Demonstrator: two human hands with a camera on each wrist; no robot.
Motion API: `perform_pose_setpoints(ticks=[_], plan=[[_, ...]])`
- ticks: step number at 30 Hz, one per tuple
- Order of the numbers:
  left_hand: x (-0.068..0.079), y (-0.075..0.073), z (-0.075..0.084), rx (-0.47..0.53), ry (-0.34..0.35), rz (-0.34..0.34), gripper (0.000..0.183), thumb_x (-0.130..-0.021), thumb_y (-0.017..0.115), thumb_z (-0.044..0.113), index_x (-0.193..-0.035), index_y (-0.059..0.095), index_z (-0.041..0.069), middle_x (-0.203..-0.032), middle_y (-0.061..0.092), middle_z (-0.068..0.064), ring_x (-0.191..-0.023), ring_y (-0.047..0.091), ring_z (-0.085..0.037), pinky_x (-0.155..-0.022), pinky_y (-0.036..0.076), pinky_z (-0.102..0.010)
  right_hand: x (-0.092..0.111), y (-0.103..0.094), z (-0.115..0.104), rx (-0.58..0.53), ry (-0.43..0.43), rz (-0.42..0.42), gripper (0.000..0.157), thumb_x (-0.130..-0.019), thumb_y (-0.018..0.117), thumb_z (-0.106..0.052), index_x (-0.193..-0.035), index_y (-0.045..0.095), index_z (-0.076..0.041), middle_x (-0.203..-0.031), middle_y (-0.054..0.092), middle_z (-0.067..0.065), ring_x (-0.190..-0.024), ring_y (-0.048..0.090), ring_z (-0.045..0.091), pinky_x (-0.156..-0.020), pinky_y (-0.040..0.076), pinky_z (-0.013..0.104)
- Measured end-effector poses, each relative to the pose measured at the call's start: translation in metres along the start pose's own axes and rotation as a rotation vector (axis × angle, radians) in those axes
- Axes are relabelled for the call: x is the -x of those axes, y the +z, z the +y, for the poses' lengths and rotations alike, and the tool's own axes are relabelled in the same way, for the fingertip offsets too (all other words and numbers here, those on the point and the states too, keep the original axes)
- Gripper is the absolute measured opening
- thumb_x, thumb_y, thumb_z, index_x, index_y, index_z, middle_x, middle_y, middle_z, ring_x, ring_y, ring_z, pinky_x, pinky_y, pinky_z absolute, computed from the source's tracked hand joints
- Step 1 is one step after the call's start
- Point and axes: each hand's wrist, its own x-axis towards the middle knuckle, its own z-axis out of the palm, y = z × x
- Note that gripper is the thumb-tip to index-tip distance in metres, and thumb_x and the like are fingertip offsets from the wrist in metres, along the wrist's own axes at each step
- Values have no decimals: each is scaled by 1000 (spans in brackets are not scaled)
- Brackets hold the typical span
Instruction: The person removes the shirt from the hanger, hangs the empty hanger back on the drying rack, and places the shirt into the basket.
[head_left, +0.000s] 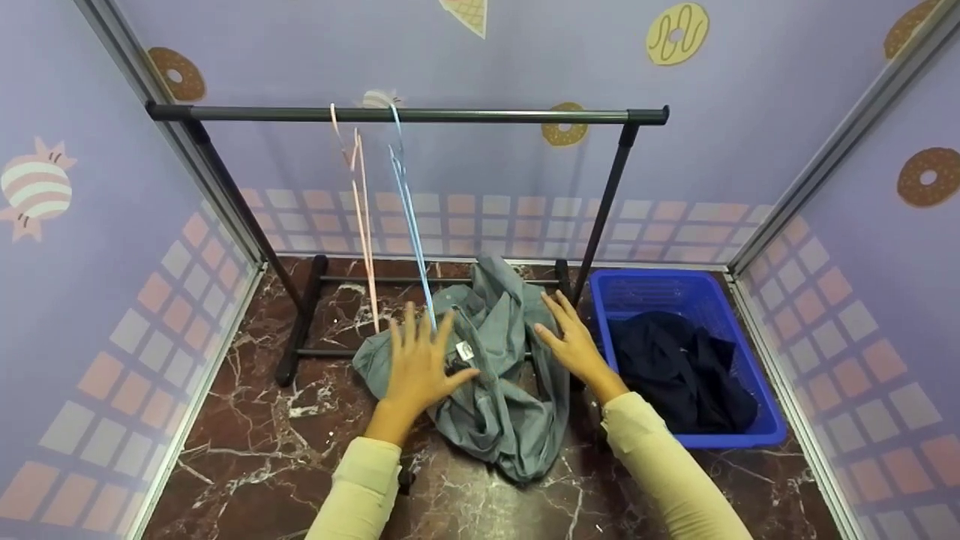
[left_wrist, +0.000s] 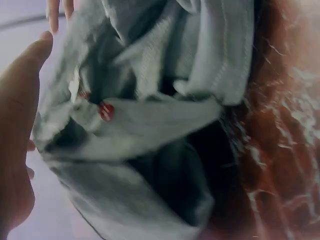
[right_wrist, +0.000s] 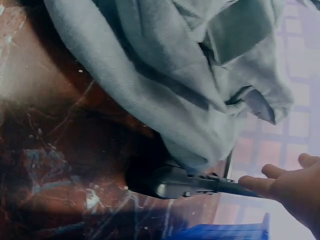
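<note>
A crumpled grey-green garment with a white neck label lies bunched in front of the rack, between my two hands. My left hand is over its left part, fingers spread and straight. A red button shows on the cloth in the left wrist view. At the garment's right side is my right hand, its fingers extended and holding nothing. In the right wrist view, those fingers appear apart from the hanging fold of grey-green cloth.
A black clothes rack carries a pink hanger and a blue hanger on its bar. To the right stands a blue plastic basket with dark navy clothing inside. Patterned walls enclose the marbled floor.
</note>
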Motion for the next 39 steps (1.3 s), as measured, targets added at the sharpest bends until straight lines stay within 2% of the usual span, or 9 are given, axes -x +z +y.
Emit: perform_pose_setpoints(ticks=[4, 9, 12, 16, 20, 24, 29, 33, 39], plan=[[5, 9, -13, 68, -116, -22, 111, -81, 54, 88, -165, 28, 20, -171, 15, -20, -157, 4, -52, -123, 2, -73, -1, 6, 4, 8, -50, -14, 69, -101, 67, -32, -162, 36, -19, -173, 17, 15, -155, 26, 43, -120, 29, 66], [6, 17, -22, 192, -211, -71, 103, -85, 56, 83, -164, 28, 25, -172, 12, -21, -156, 0, -54, -120, -6, -75, -5, 9, 3, 112, -84, -150, 68, -103, 63, -38, -163, 32, -27, -175, 7, 11, -157, 16, 45, -120, 25, 70], [4, 21, -25, 238, -256, -106, 97, -87, 54, 82, -165, 25, 32, -172, 11, -22, -154, 2, -57, -119, -3, -78, -8, 10, 3, 173, -68, -220, 65, -105, 59, -43, -163, 32, -30, -175, 7, 10, -157, 9, 50, -118, 21, 77], [2, 29, -26, 292, -322, -168, 88, -91, 48, 81, -164, 24, 39, -172, 9, -24, -152, 1, -61, -116, -2, -81, -10, 13, 7, 223, -13, -278, 64, -105, 54, -49, -163, 32, -32, -175, 8, 9, -154, 7, 55, -114, 20, 82], [-1, 39, -27, 327, -385, -224, 84, -92, 43, 83, -163, 25, 42, -173, 4, -21, -152, -4, -61, -113, -4, -84, -7, 17, 14, 235, 23, -273, 60, -106, 53, -47, -161, 39, -26, -174, 11, 15, -153, 11, 57, -119, 18, 76], [-3, 48, -27, 372, -447, -253, 84, -91, 40, 84, -162, 29, 41, -173, 4, -19, -153, -3, -61, -112, -2, -86, -4, 21, 20, 246, 53, -235, 54, -106, 54, -43, -155, 50, -20, -172, 16, 19, -152, 15, 59, -121, 17, 73], [-7, 57, -26, 462, -504, -239, 85, -92, 40, 84, -160, 37, 35, -173, 10, -20, -153, 4, -60, -111, 2, -87, -4, 31, 18, 233, 121, -225, 52, -106, 53, -47, -152, 53, -23, -172, 16, 19, -151, 16, 61, -117, 20, 78], [-10, 62, -26, 555, -534, -207, 84, -91, 40, 84, -160, 37, 37, -172, 13, -21, -153, 8, -60, -112, 8, -87, -1, 39, 21, 170, 156, -224, 52, -107, 52, -45, -153, 52, -21, -171, 16, 24, -152, 22, 54, -119, 25, 72], [-14, 66, -26, 710, -536, -90, 70, -100, 46, 69, -160, 38, 33, -167, 22, -29, -152, 18, -58, -115, 21, -80, -2, 47, 22, -16, 154, -95, 56, -105, 57, -42, -157, 45, -24, -168, 23, 25, -154, 26, 46, -122, 26, 66]])
